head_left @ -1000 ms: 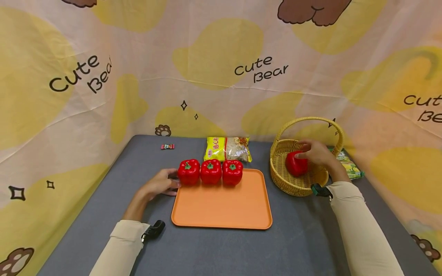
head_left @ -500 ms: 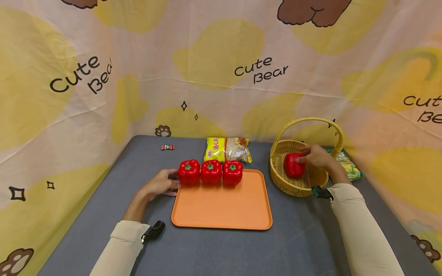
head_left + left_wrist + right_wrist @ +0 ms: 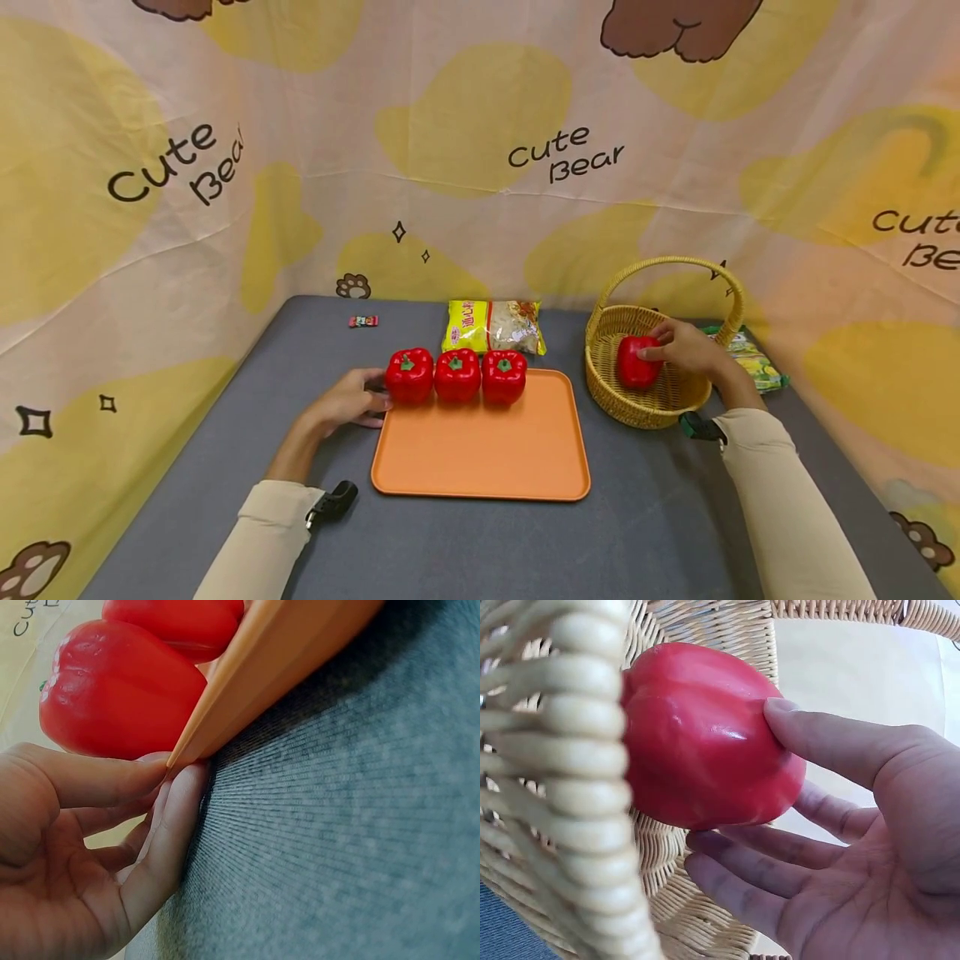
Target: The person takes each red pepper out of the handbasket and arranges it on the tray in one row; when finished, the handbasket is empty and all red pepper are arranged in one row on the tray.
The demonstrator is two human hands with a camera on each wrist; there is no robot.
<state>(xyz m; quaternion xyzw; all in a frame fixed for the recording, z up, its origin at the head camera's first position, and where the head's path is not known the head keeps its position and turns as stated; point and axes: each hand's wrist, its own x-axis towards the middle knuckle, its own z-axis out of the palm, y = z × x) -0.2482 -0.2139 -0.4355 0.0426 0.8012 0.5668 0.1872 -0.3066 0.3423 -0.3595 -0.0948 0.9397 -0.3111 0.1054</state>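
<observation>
Inside the wicker basket (image 3: 645, 415), my right hand (image 3: 686, 346) holds a red bell pepper (image 3: 637, 362). In the right wrist view its thumb presses on the side of the pepper (image 3: 705, 735) and the fingers curve beneath. My left hand (image 3: 348, 400) pinches the left rim of the orange tray (image 3: 483, 454); the left wrist view has the thumb on top of the tray edge (image 3: 232, 697) and fingers under it. Along the tray's far side stand three more red bell peppers, a left one (image 3: 409, 375), a middle one (image 3: 457, 375) and a right one (image 3: 504, 377).
Behind the tray lies a yellow food packet (image 3: 495, 327). A small pink wrapped packet (image 3: 363, 321) is at the back left of the grey table (image 3: 480, 550). Beyond the basket, a green and yellow bag (image 3: 757, 362) is partly covered. The basket's handle (image 3: 667, 261) arches over its opening.
My right hand has shifted slightly within the basket, and the bell pepper it holds has tilted and moved a little left. My left hand and the tray keep their places.
</observation>
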